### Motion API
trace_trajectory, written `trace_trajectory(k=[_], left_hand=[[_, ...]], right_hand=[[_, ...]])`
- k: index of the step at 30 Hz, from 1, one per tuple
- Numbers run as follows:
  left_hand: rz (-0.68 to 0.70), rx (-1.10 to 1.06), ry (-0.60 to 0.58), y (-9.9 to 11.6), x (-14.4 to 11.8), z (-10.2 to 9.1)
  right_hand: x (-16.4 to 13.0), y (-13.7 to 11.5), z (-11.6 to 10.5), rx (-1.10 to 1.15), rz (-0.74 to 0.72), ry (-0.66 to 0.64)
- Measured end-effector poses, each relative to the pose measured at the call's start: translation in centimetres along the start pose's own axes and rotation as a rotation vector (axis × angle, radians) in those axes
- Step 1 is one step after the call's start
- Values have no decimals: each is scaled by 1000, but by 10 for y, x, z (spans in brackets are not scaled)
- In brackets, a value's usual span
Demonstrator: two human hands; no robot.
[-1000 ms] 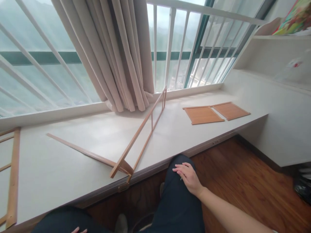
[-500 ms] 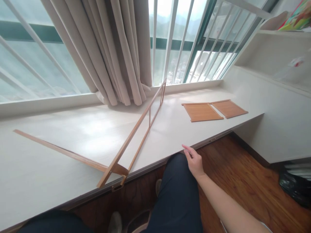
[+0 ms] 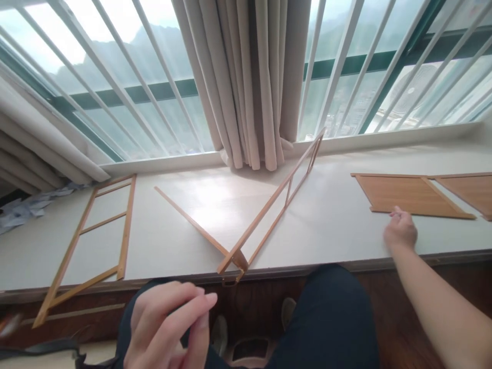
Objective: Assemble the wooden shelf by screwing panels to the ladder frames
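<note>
Right hand (image 3: 400, 231) is out over the white bench (image 3: 338, 225) at the right of the frame, fingers curled in together and clamped on nothing, knuckles just below the near edge of the brown panel (image 3: 407, 193) lying flat there; whether it touches the panel I cannot tell. A second brown panel (image 3: 471, 188) lies beside it at the far right edge. Left hand (image 3: 169, 328) is raised close to the camera at lower centre, empty, fingers loosely bent with thumb near the fingertips. Mid-frame, a slim wooden frame (image 3: 269, 210) stands on its edge, slanting towards the curtain (image 3: 257, 82). At left, a ladder-like frame (image 3: 92, 241) lies flat on the bench.
</note>
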State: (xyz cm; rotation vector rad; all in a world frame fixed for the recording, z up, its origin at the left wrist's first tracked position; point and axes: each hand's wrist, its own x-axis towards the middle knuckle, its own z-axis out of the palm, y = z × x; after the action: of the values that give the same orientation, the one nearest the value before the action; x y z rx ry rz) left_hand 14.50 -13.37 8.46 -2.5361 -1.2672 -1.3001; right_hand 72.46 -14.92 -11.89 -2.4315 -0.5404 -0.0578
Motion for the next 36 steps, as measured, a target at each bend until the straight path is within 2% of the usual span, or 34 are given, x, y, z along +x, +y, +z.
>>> trace_trajectory(k=[2, 5, 8, 11, 16, 19, 22, 25, 27, 29, 31, 33, 36], left_hand=[[14, 80, -118, 16, 32, 7], [-40, 252, -387, 16, 58, 25], [-131, 288, -588, 6, 61, 38], [-183, 266, -677, -1, 57, 37], [-235, 258, -718, -21, 59, 19], [-250, 292, -699, -45, 62, 4], [-338, 362, -685, -74, 65, -11], [-432, 436, -625, -102, 66, -22], [-482, 491, -541, -116, 66, -26], [-493, 547, -438, -123, 66, -27], [-448, 557, -367, -124, 68, -22], [-377, 512, -362, -121, 71, -11], [-314, 415, -436, -115, 75, 10]], right_hand=[[4, 1, 4, -52, 36, -10], [5, -1, 10, -122, 36, -33], [3, -3, 14, -174, 21, -63], [2, -3, 14, -223, 15, -73], [4, 2, 16, -282, 1, -64], [5, 5, 18, -285, 9, -70], [6, 5, 20, -269, -2, -48], [6, 6, 22, -275, 13, -55], [8, 7, 24, -274, 22, -59], [10, 9, 26, -273, 20, -66], [10, 10, 27, -277, 14, -74], [9, 9, 26, -277, 1, -77], [7, 5, 25, -289, -8, -72]])
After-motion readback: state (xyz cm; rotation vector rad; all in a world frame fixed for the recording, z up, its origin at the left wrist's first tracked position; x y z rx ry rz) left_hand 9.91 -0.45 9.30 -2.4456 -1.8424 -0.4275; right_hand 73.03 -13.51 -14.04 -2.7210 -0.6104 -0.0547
